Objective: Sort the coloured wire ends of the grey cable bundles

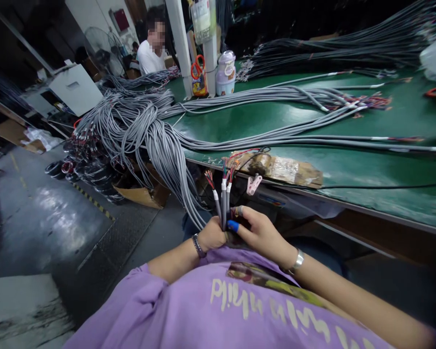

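Close to my chest, both hands grip the same few grey cables (pixel 222 198), which stand upright with stripped coloured wire ends at the top. My left hand (pixel 211 235) is closed round them from the left and has a bracelet on its wrist. My right hand (pixel 258 231) pinches them from the right; a blue cap covers one fingertip and a silver bangle sits on the wrist. A large bundle of grey cables (pixel 156 140) hangs over the left end of the green table (pixel 378 169).
A taped brown cardboard pad (pixel 287 169) and a pink clip (pixel 254 184) sit at the table's near edge. A white post (pixel 181 48), orange scissors (pixel 198 68) and a lilac jar (pixel 225 72) stand farther back. Another person in white (pixel 150 53) sits beyond. A cardboard box (pixel 145 194) lies on the floor.
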Demonstrator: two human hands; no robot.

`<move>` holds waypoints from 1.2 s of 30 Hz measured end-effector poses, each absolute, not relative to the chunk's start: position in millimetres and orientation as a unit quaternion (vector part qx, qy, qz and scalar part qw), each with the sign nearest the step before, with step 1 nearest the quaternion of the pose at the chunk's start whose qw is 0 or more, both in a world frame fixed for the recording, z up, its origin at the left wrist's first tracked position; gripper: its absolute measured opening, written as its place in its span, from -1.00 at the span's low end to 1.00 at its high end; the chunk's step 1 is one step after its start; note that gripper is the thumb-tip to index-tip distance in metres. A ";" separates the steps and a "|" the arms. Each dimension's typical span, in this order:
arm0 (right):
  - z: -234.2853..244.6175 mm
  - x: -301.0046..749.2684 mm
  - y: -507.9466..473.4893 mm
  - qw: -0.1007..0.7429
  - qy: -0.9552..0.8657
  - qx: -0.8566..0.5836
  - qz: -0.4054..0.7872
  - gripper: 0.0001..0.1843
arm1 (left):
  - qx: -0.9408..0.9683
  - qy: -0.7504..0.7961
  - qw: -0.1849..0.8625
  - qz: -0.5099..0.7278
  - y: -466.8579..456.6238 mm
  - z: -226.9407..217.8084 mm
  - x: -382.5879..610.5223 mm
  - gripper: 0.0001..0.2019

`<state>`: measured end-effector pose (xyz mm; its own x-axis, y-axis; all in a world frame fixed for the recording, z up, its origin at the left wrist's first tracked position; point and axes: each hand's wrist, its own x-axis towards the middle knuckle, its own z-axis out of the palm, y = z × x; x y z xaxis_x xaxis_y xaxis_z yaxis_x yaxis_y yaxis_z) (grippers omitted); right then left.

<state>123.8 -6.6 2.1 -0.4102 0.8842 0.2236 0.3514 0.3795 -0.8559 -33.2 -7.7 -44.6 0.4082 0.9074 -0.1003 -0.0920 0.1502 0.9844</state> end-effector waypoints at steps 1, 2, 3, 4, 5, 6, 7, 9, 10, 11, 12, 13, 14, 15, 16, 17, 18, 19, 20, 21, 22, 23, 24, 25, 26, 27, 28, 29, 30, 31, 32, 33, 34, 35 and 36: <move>0.8 125.1 -7.2 0.367 -0.742 -0.399 0.395 -0.90 | 0.526 0.381 0.665 0.369 -7.8 -44.3 -36.2 -0.49; -0.6 126.4 -7.8 0.376 -0.734 -0.388 0.412 -0.87 | 0.523 0.377 0.679 0.352 -8.0 -44.1 -39.4 -0.49; -2.0 127.9 -8.6 0.384 -0.726 -0.380 0.426 -0.85 | 0.519 0.373 0.691 0.338 -8.3 -43.7 -42.6 -0.50; -3.5 129.5 -9.3 0.390 -0.718 -0.375 0.438 -0.83 | 0.513 0.372 0.698 0.332 -8.7 -43.0 -45.7 -0.50; -5.0 131.2 -10.0 0.399 -0.711 -0.371 0.445 -0.83 | 0.507 0.376 0.697 0.340 -8.9 -41.8 -48.8 -0.49; -6.7 133.1 -10.4 0.408 -0.704 -0.369 0.450 -0.83 | 0.495 0.385 0.688 0.365 -9.0 -40.0 -52.0 -0.48; -8.4 135.1 -10.7 0.418 -0.695 -0.369 0.455 -0.83 | 0.477 0.397 0.672 0.404 -8.9 -37.4 -55.2 -0.48; -12.4 139.1 -10.1 0.432 -0.665 -0.377 0.479 -0.81 | 0.420 0.410 0.652 0.480 -8.2 -30.1 -63.1 -0.47; -14.8 140.8 -9.2 0.436 -0.641 -0.383 0.502 -0.79 | 0.389 0.407 0.648 0.513 -7.9 -25.8 -67.9 -0.48; -17.6 142.2 -8.0 0.441 -0.609 -0.390 0.532 -0.76 | 0.366 0.401 0.645 0.539 -7.9 -21.8 -73.3 -0.50; -20.7 143.1 -6.4 0.448 -0.571 -0.395 0.563 -0.74 | 0.353 0.388 0.642 0.559 -8.4 -18.5 -79.2 -0.52; -24.1 143.6 -4.6 0.456 -0.533 -0.396 0.592 -0.73 | 0.353 0.371 0.640 0.572 -9.7 -16.4 -85.3 -0.56; -27.7 143.7 -2.7 0.468 -0.496 -0.395 0.616 -0.73 | 0.363 0.359 0.648 0.565 -11.8 -15.9 -91.3 -0.59; -31.3 143.7 -0.7 0.483 -0.464 -0.393 0.630 -0.72 | 0.381 0.355 0.652 0.552 -14.9 -17.2 -97.1 -0.59; -34.7 143.6 1.1 0.499 -0.440 -0.394 0.634 -0.72 | 0.407 0.360 0.650 0.532 -18.7 -20.0 -102.4 -0.57; -37.6 143.7 2.6 0.516 -0.425 -0.399 0.629 -0.73 | 0.437 0.378 0.642 0.504 -22.9 -24.2 -107.1 -0.55; -39.7 144.2 3.8 0.529 -0.418 -0.406 0.617 -0.74 | 0.471 0.401 0.636 0.461 -27.3 -29.2 -111.0 -0.55; -41.1 145.0 4.4 0.540 -0.420 -0.414 0.601 -0.75 | 0.500 0.417 0.639 0.411 -31.4 -34.5 -114.2 -0.54; -41.5 146.2 4.5 0.546 -0.428 -0.420 0.586 -0.76 | 0.517 0.421 0.643 0.377 -34.8 -39.6 -116.7 -0.53; -41.2 147.7 4.0 0.547 -0.439 -0.422 0.574 -0.77 | 0.522 0.424 0.640 0.372 -37.3 -44.1 -118.3 -0.52; -40.2 149.2 3.0 0.547 -0.449 -0.422 0.566 -0.78 | 0.518 0.425 0.637 0.382 -38.7 -47.6 -119.2 -0.51; -38.8 150.6 1.7 0.547 -0.456 -0.419 0.563 -0.79 | 0.504 0.424 0.631 0.410 -39.1 -50.2 -119.1 -0.51; -37.2 151.7 0.2 0.548 -0.458 -0.416 0.563 -0.79 | 0.485 0.422 0.626 0.442 -38.7 -51.8 -118.2 -0.50; -35.6 152.6 -1.4 0.548 -0.459 -0.412 0.565 -0.80 | 0.466 0.418 0.623 0.468 -37.7 -52.6 -116.4 -0.49; -34.3 153.0 -3.0 0.547 -0.458 -0.410 0.568 -0.79 | 0.450 0.415 0.623 0.487 -36.3 -52.8 -114.0 -0.48; -33.2 153.2 -4.6 0.543 -0.461 -0.409 0.571 -0.78 | 0.440 0.412 0.626 0.495 -35.0 -52.5 -111.0 -0.47; -32.4 152.9 -6.1 0.534 -0.467 -0.411 0.572 -0.77 | 0.435 0.409 0.629 0.498 -33.9 -51.8 -107.7 -0.47; -31.7 152.4 -7.7 0.523 -0.476 -0.415 0.572 -0.75 | 0.436 0.405 0.630 0.498 -33.0 -50.8 -104.2 -0.47; -30.9 151.6 -9.2 0.508 -0.486 -0.422 0.572 -0.73 | 0.441 0.402 0.631 0.495 -32.4 -49.5 -100.5 -0.47; -29.8 150.5 -10.8 0.489 -0.499 -0.431 0.571 -0.71 | 0.446 0.401 0.632 0.491 -32.1 -47.9 -96.7 -0.47; -28.2 149.1 -12.3 0.470 -0.512 -0.438 0.571 -0.69 | 0.455 0.403 0.632 0.481 -32.0 -46.0 -92.7 -0.46; -25.9 147.6 -13.6 0.452 -0.524 -0.441 0.571 -0.67 | 0.465 0.407 0.634 0.464 -32.0 -44.1 -88.4 -0.46; -23.0 145.9 -14.7 0.436 -0.538 -0.441 0.571 -0.64 | 0.478 0.415 0.636 0.441 -32.0 -42.2 -83.8 -0.46; -19.6 144.2 -15.5 0.424 -0.554 -0.435 0.569 -0.61 | 0.496 0.423 0.637 0.412 -32.0 -40.6 -78.7 -0.48; -15.8 142.4 -16.0 0.417 -0.571 -0.426 0.564 -0.58 | 0.517 0.426 0.639 0.379 -32.1 -39.7 -73.3 -0.51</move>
<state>142.4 -16.0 -15.8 -0.2895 0.9572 -0.0045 0.0165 0.0003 -0.9999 -73.3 -32.1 -39.7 0.3503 0.9242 -0.1522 -0.0433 0.1782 0.9830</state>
